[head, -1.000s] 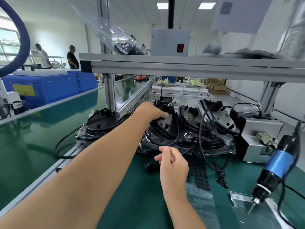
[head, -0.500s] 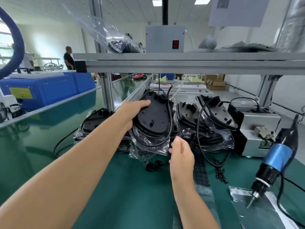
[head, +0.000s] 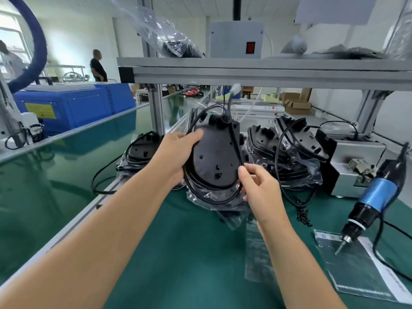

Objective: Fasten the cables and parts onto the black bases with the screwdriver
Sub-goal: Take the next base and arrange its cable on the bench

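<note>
- At the far left, the blue machine (head: 73, 105) carried a yellow label (head: 40, 110), but its writing was too blurred to read.
- Your left hand (head: 176, 156) gripped the left edge of one black base (head: 214, 157), lifted clear of the green mat (head: 178, 253) and tilted towards you.
- Your right hand (head: 259, 186) pinched the black cable (head: 239, 152) looped round that base (thumb and forefinger closed on it at the lower right edge).
- I judged the task barely begun: nothing looked screwed down, and the bagged stack of bases (head: 289, 152) waited behind.
- The screwdriver (head: 374, 197) hung untouched at the right, well apart from both your hands.
- A printed sheet (head: 379, 270) lay under its tip; no text was legible.
</note>
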{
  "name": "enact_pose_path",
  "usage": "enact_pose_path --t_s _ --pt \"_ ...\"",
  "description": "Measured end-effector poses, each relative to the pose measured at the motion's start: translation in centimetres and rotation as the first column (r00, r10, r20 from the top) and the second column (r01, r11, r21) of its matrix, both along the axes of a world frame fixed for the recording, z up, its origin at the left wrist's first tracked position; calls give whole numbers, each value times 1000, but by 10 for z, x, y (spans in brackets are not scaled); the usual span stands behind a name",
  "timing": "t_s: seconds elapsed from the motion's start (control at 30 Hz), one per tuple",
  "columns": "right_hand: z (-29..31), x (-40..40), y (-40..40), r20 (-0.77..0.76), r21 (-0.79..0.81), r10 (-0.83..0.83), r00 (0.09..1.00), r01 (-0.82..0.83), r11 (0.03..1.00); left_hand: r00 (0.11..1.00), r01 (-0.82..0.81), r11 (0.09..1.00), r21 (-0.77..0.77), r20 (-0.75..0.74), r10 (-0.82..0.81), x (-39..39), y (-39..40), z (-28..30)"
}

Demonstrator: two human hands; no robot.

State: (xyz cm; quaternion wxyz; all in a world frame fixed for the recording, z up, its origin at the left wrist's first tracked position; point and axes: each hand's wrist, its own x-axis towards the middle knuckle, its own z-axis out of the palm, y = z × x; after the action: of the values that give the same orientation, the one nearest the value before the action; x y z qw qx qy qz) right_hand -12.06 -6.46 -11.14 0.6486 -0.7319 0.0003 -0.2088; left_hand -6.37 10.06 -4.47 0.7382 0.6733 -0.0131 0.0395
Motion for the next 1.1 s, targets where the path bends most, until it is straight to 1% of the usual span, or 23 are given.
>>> enact_pose_path --t_s 0.13,0.23,0.3,0.4,0.57,0.6,0.63,0.7,0.73,0.8,0.87,0.9,0.93,0.97,1.0,1.03,1.1 --pt "9 -39 -11 6 -172 -55 998 55 984 987 22 994 -108 -156 -39 -38 3 -15" --pt "5 -77 -14 -15 -294 -53 998 47 955 943 62 983 -175 -311 -115 -74 3 -46" --pt "-8 -97 -12 -57 -341 -58 997 35 939 909 93 979 -181 -387 -158 -95 3 -68" --pt "-32 -115 -10 -100 -369 -86 991 44 928 889 120 980 -160 -422 -178 -116 2 -92" --pt "-57 -123 -10 -140 -437 -200 970 121 891 916 126 992 0 -385 -116 -125 -10 -107" --pt "-58 -123 -10 -132 -445 -219 967 140 884 930 121 990 72 -356 -88 -125 -12 -109" --pt "-58 -123 -11 -119 -453 -236 964 159 877 950 112 974 199 -307 -47 -124 -12 -110" --pt "-57 -123 -12 -88 -439 -248 965 186 879 982 83 886 456 -187 5 -118 -9 -110" --pt "-56 -124 -11 -72 -416 -248 966 197 888 987 86 853 514 -163 -1 -115 -6 -109" --pt "-52 -124 -8 -32 -360 -239 971 212 909 988 111 827 551 -152 -32 -107 -2 -109" --pt "-46 -121 -4 12 -292 -209 978 203 935 999 31 784 621 -51 2 -98 3 -102" --pt "-42 -118 -2 28 -258 -184 983 185 948 999 -36 784 620 28 24 -93 4 -96" --pt "-37 -115 1 40 -236 -155 987 160 959 995 -76 816 573 91 29 -88 4 -87" --pt "-31 -110 3 54 -226 -128 990 137 964 994 -73 867 493 112 21 -82 3 -76" --pt "-27 -105 6 72 -228 -106 992 120 966 997 -32 912 410 81 -2 -74 0 -64" --pt "-23 -99 8 89 -240 -88 992 107 965 999 24 943 332 17 -32 -63 -4 -52" --pt "-18 -90 15 100 -281 -46 994 72 957 985 121 981 151 -137 -100 -36 -14 -28"
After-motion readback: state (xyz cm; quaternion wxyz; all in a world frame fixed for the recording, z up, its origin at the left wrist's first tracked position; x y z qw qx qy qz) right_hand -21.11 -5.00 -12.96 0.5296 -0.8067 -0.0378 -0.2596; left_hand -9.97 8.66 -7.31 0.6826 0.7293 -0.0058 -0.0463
